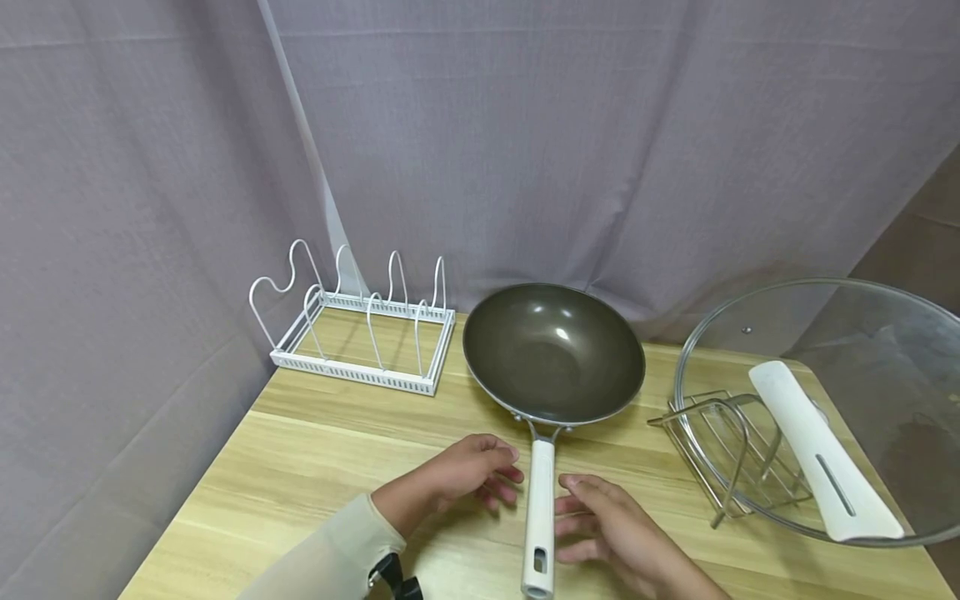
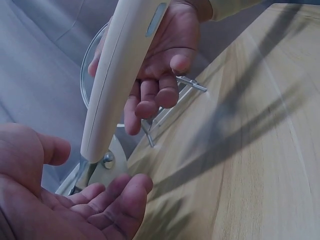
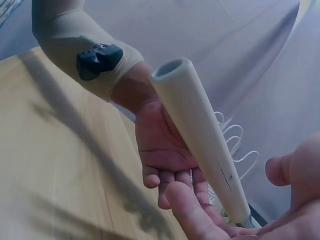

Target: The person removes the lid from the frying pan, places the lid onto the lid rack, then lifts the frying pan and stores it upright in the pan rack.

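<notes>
A dark-coated wok sits on the wooden table, its long white handle pointing toward me. Left of the handle is my left hand, fingers loosely bent, with a gap between it and the handle. On the other side, my right hand is also apart from the handle, palm turned inward. The left wrist view shows the handle raised above the tabletop between both relaxed hands. In the right wrist view the hollow handle end faces the camera, and neither hand grips it.
A white wire rack with upright loops stands at the back left. To the right, a large glass lid with a white handle leans on a metal wire stand. Grey curtains hang behind the table.
</notes>
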Motion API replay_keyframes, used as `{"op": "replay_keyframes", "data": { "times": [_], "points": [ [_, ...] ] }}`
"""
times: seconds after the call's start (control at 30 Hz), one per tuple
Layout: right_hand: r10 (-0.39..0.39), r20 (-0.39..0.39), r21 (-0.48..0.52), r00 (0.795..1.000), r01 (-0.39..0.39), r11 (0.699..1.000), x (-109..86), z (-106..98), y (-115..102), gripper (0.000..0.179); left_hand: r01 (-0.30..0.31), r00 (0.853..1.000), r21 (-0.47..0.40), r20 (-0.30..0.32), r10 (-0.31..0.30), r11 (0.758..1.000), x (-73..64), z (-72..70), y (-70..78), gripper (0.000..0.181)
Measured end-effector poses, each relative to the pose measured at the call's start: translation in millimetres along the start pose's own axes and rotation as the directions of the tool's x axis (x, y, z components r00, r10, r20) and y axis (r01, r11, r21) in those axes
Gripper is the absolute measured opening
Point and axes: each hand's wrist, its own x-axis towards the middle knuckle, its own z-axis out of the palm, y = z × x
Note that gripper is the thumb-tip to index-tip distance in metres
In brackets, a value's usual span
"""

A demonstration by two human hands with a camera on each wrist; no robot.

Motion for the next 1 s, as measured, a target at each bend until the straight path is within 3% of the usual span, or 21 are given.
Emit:
{"op": "replay_keyframes", "data": {
  "times": [0.3,0.73,1.0],
  "points": [
    [-0.005,0.012,0.03,1.0,0.005,1.0,4.2,7.0,2.4,0.064,0.001,1.0,0.001,0.005,-0.001,1.0,3.5,4.1,0.1,0.036],
    [0.005,0.119,0.02,0.993,-0.007,1.0,10.0,12.5,4.1,0.055,0.006,1.0,0.003,0.019,-0.006,1.0,9.8,6.0,-0.2,0.032],
    [-0.002,0.138,0.05,0.99,-0.005,0.999,11.6,18.1,3.8,0.05,-0.011,0.999,0.005,0.032,0.011,1.0,12.9,7.9,-0.9,0.032]
  ]
}}
